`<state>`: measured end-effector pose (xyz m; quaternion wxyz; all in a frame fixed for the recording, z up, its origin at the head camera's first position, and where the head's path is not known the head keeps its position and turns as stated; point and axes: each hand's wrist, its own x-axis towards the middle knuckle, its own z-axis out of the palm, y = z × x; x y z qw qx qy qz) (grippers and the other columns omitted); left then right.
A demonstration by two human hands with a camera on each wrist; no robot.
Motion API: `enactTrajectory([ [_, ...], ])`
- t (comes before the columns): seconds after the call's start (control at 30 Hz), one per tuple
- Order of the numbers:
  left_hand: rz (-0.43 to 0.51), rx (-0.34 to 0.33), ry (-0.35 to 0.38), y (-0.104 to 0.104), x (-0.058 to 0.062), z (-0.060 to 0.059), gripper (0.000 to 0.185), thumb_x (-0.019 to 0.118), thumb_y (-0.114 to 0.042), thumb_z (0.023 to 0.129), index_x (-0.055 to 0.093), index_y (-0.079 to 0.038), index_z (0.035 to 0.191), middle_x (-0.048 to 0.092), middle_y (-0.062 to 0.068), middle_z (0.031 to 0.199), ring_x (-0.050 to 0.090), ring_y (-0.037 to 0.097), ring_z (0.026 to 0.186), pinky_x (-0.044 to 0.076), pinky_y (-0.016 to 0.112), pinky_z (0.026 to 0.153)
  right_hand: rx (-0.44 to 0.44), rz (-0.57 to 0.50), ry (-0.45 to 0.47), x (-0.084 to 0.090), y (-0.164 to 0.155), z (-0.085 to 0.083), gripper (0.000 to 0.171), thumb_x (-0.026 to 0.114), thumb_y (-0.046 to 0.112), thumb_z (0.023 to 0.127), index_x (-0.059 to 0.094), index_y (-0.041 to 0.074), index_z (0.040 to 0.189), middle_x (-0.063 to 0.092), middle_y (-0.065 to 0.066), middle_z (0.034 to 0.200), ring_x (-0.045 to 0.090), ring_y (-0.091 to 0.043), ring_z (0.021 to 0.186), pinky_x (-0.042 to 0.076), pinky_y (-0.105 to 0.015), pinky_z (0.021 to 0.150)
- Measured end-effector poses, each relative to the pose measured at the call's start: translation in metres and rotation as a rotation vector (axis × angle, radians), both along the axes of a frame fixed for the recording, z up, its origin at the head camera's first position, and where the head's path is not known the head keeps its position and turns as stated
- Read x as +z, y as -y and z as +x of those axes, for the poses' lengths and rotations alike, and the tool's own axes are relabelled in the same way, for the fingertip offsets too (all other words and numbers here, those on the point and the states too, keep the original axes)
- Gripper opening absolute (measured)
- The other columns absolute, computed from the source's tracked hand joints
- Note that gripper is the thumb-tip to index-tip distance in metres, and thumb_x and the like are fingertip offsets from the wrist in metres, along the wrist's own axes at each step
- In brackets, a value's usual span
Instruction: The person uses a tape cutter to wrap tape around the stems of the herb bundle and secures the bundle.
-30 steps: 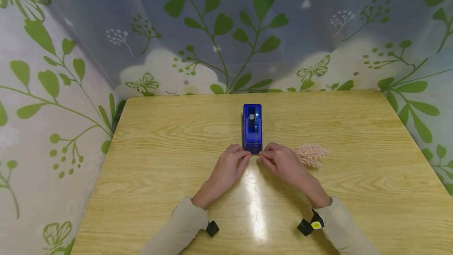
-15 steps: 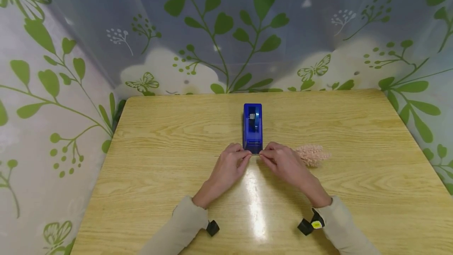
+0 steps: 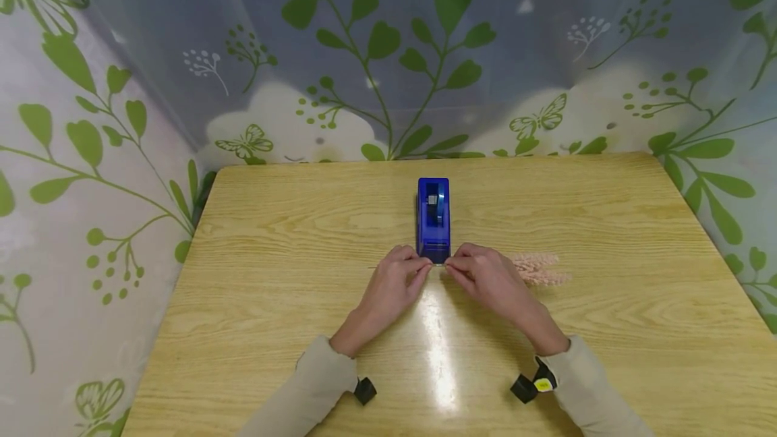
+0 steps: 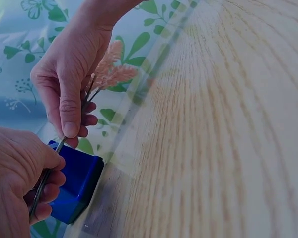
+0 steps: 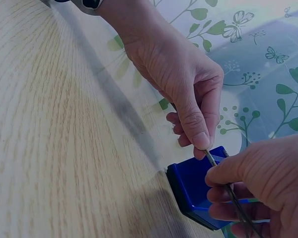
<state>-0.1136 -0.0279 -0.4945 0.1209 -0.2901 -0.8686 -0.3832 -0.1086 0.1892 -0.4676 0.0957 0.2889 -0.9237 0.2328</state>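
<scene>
Close in front of the blue tape dispenser [image 3: 432, 233], both hands pinch thin dark stems [image 5: 232, 196] held level between them. My left hand [image 3: 391, 283] grips the stems' left part, and a thin end pokes out past it. My right hand [image 3: 490, 283] pinches them a short way along, nearer the flower end. Beyond the right hand spread fluffy pink dried-flower heads [image 3: 537, 268], also visible in the left wrist view behind that hand. A short pale stretch of stem shows between the two sets of fingertips; whether it is tape I cannot tell.
The wood-grain table [image 3: 291, 221] runs to a back edge behind the dispenser. Leaf-and-butterfly printed curtains [image 3: 340, 113] hang along the back and sides. Black wrist cameras [image 3: 365, 391] sit by both cuffs.
The pink heads have turned, bunching together half a second ago and now fanned into two strands. Both hands stay in the same place with their pinch kept. The dispenser has not moved.
</scene>
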Motion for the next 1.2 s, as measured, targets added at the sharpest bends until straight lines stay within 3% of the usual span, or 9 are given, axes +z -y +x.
enactTrajectory([
  [0.47,0.005,-0.003,-0.022,0.0008,-0.0031,-0.0014,0.010,0.076,-0.006,0.096,0.083,-0.002,0.102,0.069,0.005,0.088,0.060,0.016,0.078,0.052,0.021,0.066,0.006,-0.007,-0.035,0.0000,0.0010,-0.0017,0.007,0.080,0.007,0.091,0.083,0.003,0.096,0.072,-0.004,0.085,0.064,-0.012,0.067,0.052,-0.024,0.057],
  [0.63,0.009,-0.003,-0.029,0.0011,-0.0038,-0.0010,0.010,0.077,-0.005,0.095,0.082,-0.001,0.102,0.069,0.005,0.088,0.060,0.016,0.078,0.052,0.021,0.065,-0.003,-0.028,0.009,-0.0022,0.0018,-0.0014,0.007,0.076,0.008,0.095,0.081,0.003,0.096,0.070,-0.003,0.082,0.060,-0.009,0.064,0.050,-0.021,0.056],
  [0.83,0.004,-0.006,-0.012,0.0010,-0.0049,-0.0015,0.011,0.077,-0.005,0.095,0.082,-0.001,0.103,0.069,0.005,0.088,0.059,0.015,0.078,0.051,0.021,0.064,-0.032,0.004,0.067,-0.0041,0.0040,-0.0005,0.013,0.068,0.012,0.102,0.077,0.006,0.096,0.067,0.000,0.081,0.055,-0.007,0.065,0.050,-0.027,0.060],
  [1.2,-0.015,0.000,-0.052,0.0008,-0.0053,-0.0017,0.009,0.077,-0.005,0.094,0.083,-0.002,0.101,0.069,0.005,0.088,0.061,0.015,0.079,0.052,0.020,0.065,-0.020,0.044,0.025,-0.0030,0.0048,0.0004,0.011,0.069,0.009,0.101,0.077,0.005,0.095,0.066,0.000,0.080,0.055,-0.008,0.064,0.052,-0.030,0.061],
])
